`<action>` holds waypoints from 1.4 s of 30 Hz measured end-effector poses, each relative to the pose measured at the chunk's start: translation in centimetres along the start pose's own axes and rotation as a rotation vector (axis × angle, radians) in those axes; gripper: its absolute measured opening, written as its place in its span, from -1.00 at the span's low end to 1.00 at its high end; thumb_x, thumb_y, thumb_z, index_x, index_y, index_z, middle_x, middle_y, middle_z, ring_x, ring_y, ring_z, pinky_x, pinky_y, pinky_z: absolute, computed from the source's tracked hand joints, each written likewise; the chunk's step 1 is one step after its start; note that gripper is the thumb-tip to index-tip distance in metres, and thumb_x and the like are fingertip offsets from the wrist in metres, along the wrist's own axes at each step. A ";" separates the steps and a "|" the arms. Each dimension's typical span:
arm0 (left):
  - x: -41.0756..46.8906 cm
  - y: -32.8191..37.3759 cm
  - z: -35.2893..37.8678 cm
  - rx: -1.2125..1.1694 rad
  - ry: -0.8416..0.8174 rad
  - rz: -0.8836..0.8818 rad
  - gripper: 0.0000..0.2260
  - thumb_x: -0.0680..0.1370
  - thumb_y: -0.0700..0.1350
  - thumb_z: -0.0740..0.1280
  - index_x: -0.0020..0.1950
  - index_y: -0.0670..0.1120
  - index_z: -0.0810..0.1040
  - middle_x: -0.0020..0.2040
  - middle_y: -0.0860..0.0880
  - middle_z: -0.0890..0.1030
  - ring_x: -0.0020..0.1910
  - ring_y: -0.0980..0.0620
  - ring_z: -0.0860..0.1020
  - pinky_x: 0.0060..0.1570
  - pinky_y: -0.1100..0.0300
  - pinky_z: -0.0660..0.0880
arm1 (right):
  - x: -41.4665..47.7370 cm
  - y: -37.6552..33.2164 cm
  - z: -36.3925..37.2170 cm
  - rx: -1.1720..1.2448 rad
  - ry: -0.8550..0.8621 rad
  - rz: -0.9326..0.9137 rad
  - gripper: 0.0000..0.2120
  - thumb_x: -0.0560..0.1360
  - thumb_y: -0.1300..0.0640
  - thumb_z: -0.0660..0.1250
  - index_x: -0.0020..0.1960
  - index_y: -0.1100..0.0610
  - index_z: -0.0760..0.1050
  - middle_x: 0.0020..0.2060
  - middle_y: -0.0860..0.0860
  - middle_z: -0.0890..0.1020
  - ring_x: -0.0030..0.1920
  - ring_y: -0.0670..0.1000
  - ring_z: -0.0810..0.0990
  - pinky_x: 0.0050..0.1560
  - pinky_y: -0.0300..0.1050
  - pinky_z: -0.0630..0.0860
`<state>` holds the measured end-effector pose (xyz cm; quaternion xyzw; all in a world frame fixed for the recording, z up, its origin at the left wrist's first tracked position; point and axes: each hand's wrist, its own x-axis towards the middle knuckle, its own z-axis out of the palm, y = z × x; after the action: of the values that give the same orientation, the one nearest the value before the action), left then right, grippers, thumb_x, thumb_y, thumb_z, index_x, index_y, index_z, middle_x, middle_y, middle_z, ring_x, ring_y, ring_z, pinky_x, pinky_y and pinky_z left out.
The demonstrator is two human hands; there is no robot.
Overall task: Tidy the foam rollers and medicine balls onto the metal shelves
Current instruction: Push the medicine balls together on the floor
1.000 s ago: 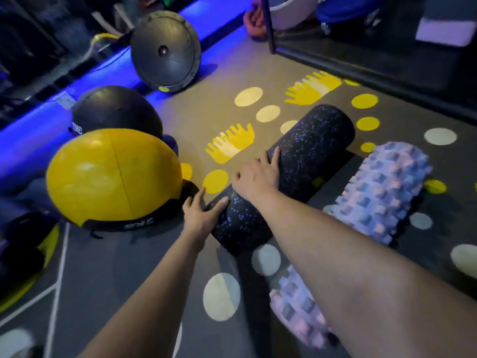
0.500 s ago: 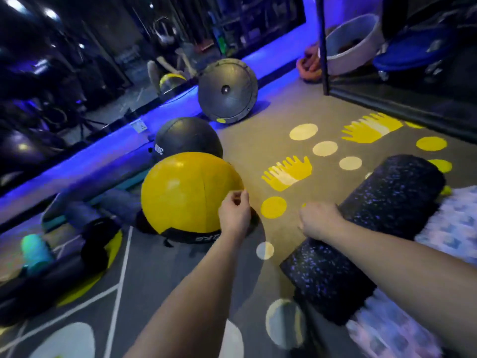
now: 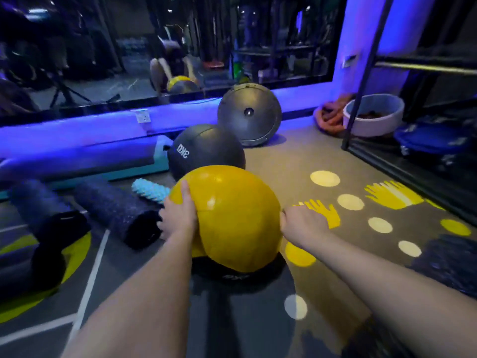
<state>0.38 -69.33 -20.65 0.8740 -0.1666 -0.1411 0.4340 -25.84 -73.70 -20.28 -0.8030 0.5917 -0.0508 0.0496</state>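
Note:
A yellow medicine ball [image 3: 232, 220] with a black underside sits on the floor right in front of me. My left hand [image 3: 178, 218] grips its left side, thumb lying up on the yellow surface. My right hand [image 3: 302, 223] holds its right side with the fingers curled in against it. Behind it rests a black medicine ball [image 3: 206, 151], and further back a grey round ball [image 3: 249, 117] leans at the wall. Dark foam rollers [image 3: 116, 210] and a light blue spiky roller [image 3: 151, 189] lie to the left. A dark speckled roller [image 3: 449, 259] shows at the right edge.
A black metal shelf frame [image 3: 361, 81] stands at the right, with a white tub [image 3: 374, 115], coiled orange rope [image 3: 327, 117] and a blue item [image 3: 433, 140] low down by it. A mirror wall [image 3: 103, 60] runs along the back. Yellow hand prints and dots mark the floor mat.
Both hands left the dark speckled roller and moved left onto the yellow medicine ball, one on each side. My view swung left and up toward the mirror.

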 end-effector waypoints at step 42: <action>16.5 -13.7 7.2 0.341 -0.529 0.252 -0.02 0.34 0.27 0.57 0.55 -0.07 0.12 0.64 -0.26 -0.06 0.62 -0.31 -0.06 0.57 -0.15 0.00 | 12.5 -19.1 6.5 -0.260 -0.327 -0.196 -0.68 0.63 0.07 0.13 0.32 0.18 0.41 0.32 0.17 0.50 0.35 0.22 0.48 0.24 0.05 0.45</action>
<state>14.80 -73.49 -37.61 0.8397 -0.4015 -0.2782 0.2375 -3.21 -79.86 -23.75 -0.8538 0.4966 0.1521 0.0356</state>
